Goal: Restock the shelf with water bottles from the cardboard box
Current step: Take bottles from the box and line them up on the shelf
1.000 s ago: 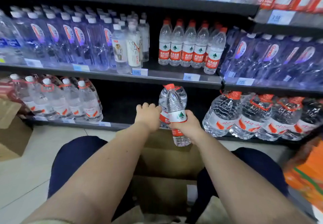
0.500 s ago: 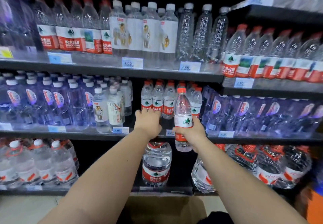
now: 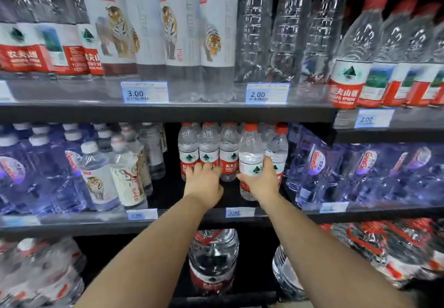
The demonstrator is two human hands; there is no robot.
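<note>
My right grip [image 3: 262,183] is closed round a clear plastic red-capped water bottle [image 3: 251,154], upright over the black shelf [image 3: 72,226]. Just left, my left grip [image 3: 204,184] curls against the matching stocked row [image 3: 229,156]; whether it holds one, I cannot tell. Release is pending, and the box is unseen.

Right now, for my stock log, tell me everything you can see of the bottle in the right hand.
A small clear plastic bottle of water, red cap, white label with green mountain mark. Upright at the front of the middle shelf, before a row of like bottles. The right hand grips its lower half; whether its base rests on the shelf I cannot tell.
</note>
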